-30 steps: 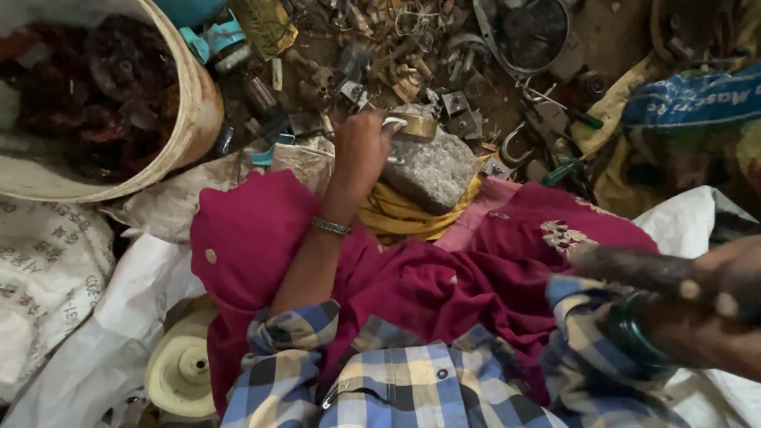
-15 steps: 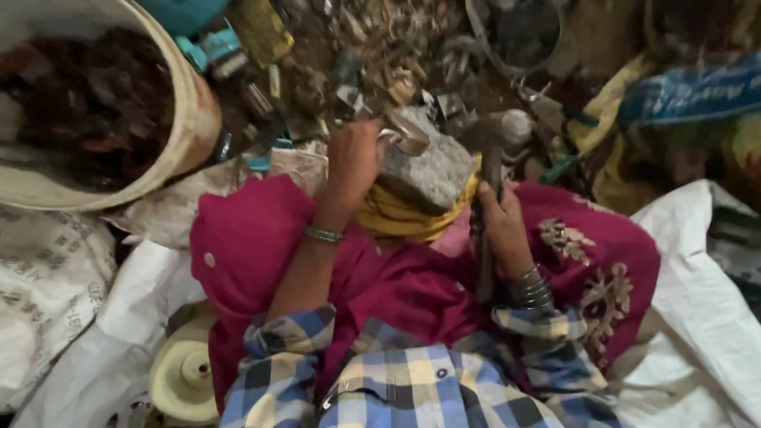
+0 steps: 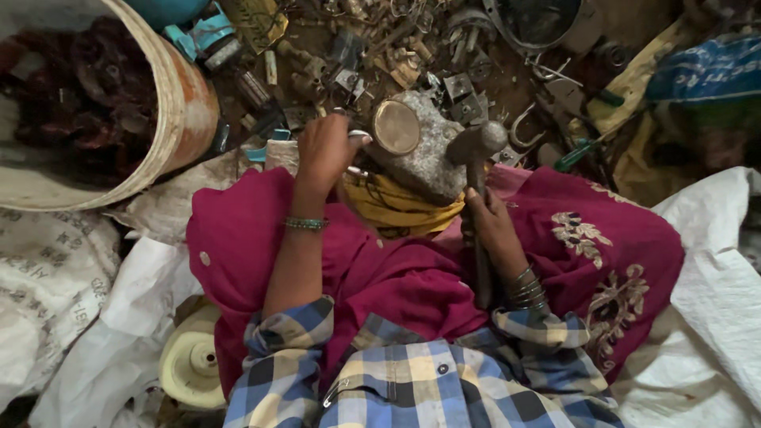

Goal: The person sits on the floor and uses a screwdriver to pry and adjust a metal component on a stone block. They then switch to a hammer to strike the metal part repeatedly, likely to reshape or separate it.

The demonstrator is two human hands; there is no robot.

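Hammer point(image 3: 476, 170) was clamped in our right hand point(image 3: 491, 226), head resting on the stone point(image 3: 428, 158); at ten o'clock, our left hand's point(image 3: 325, 150) fingers pinched a round metal disc point(image 3: 396, 127).

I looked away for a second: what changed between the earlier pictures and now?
The right hand came in from the right with the hammer and brought its head down onto the stone. The left hand kept holding the round metal piece on the stone. The bucket stayed put.
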